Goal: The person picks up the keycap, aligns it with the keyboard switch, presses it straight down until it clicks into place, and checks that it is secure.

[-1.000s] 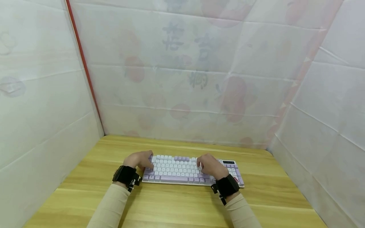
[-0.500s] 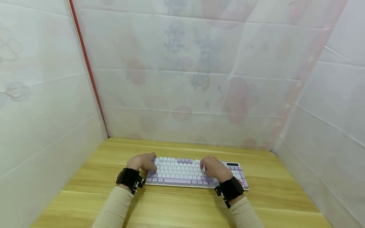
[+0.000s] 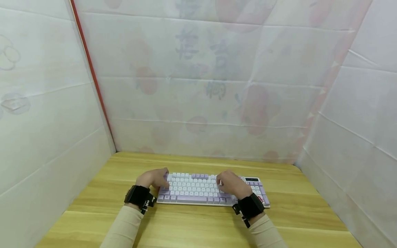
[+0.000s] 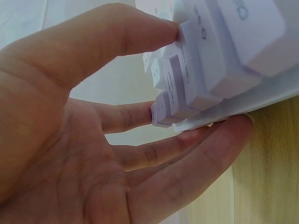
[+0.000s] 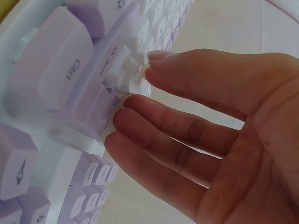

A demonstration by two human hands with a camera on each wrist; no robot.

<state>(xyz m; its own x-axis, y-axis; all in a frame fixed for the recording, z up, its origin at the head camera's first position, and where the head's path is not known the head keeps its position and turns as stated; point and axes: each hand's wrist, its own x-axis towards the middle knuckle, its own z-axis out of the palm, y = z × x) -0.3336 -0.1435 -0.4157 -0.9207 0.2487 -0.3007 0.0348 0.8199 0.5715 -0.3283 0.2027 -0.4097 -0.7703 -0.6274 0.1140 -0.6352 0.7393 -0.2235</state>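
Observation:
A white and lilac keyboard [image 3: 192,189] lies flat on the wooden table. At its left end is my left hand [image 3: 155,178]. In the left wrist view the thumb [image 4: 149,35] touches the lilac keys along the edge, and the fingers lie against the keyboard's left side, gripping it. My right hand [image 3: 232,182] is over the right part of the main keys. In the right wrist view its thumb and a partly hidden fingertip pinch at a white keycap [image 5: 122,70] beside the lilac Shift key [image 5: 100,70]. Other fingertips touch the keys near Enter.
The light wooden table [image 3: 186,227] extends around the keyboard. White printed sheets [image 3: 198,86] stand at the back and both sides. A small dark display [image 3: 252,179] and a red tag [image 3: 260,199] are at the keyboard's right end. Both wrists wear black camera bands.
The head view shifts slightly. Both hands stay at the same places on the keyboard, with no clear change in how they hold it.

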